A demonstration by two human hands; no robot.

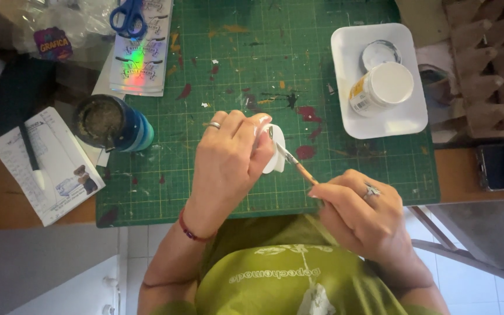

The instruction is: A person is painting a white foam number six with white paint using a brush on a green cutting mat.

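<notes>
Two hands: the left hand (226, 166) and the right hand (360, 216), one ring on each. One paintbrush (294, 163), one white piece (276, 150), one green cutting mat (333, 169). At two o'clock, one white tray (403, 122) carries one paint jar (383, 87) and one lid (380, 53). At eleven o'clock, one pair of blue scissors (128, 17); at nine, one dark cup (109, 123) and one pen (30, 154).

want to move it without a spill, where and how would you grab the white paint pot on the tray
Take the white paint pot around its round side wall, coming down from above. It stands upright on the white tray, apparently open, its lid lying beside it; keep it level. Both hands are occupied.
</notes>
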